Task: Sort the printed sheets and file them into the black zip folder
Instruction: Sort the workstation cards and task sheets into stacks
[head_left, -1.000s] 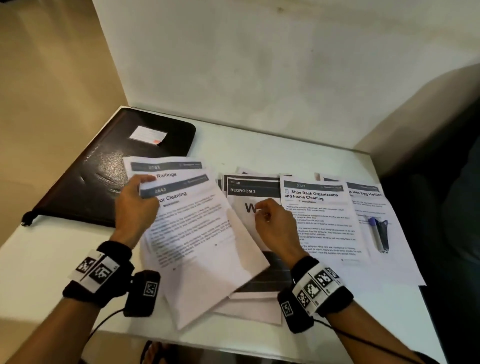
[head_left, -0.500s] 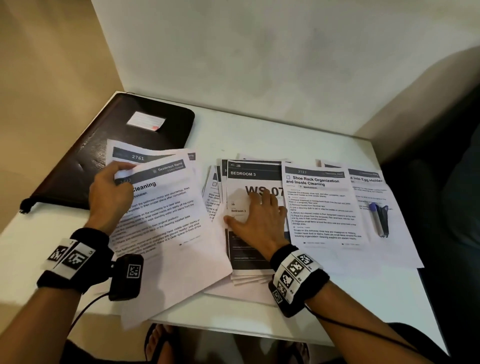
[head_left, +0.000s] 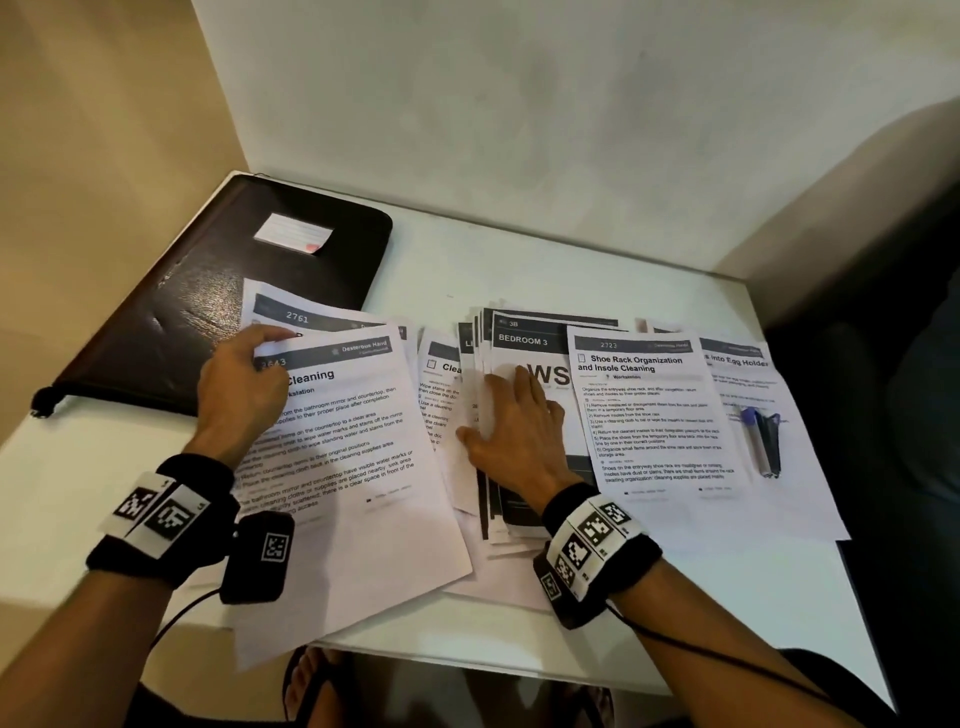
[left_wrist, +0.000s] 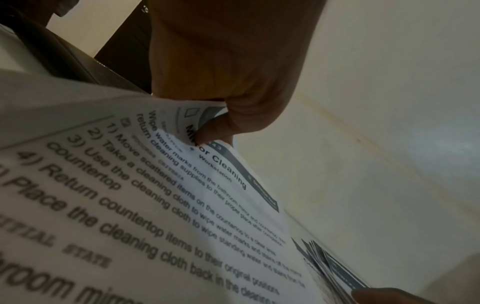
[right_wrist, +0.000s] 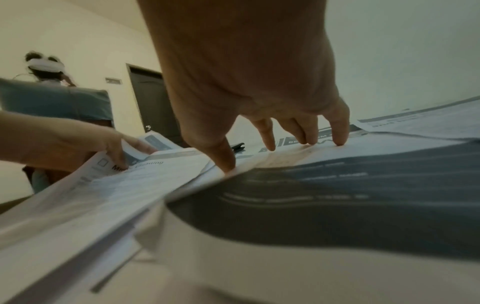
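Note:
The black zip folder (head_left: 223, 291) lies shut at the table's far left, a white label on its cover. My left hand (head_left: 244, 374) pinches the top left corner of the "Mirror Cleaning" sheet (head_left: 348, 447), thumb under and fingers over, as the left wrist view shows at the pinched sheet corner (left_wrist: 205, 123). A sheet headed 2761 (head_left: 296, 314) lies beneath it. My right hand (head_left: 511, 431) rests flat, fingers spread, on the "BEDROOM 3" stack (head_left: 524, 343); in the right wrist view its fingertips (right_wrist: 270, 147) press the paper. The "Shoe Rack Organization" sheet (head_left: 660, 415) lies to the right.
A blue marker and a dark clip (head_left: 761, 441) sit on the rightmost sheet (head_left: 789, 478). The white table (head_left: 519, 260) meets walls at back and left. A dark seat lies beyond the right edge. Another person (right_wrist: 49, 82) stands in the background.
My left hand has drawn the Mirror Cleaning sheet leftward off the middle stack, uncovering it. My right hand went from pinching at the stack to lying flat on it.

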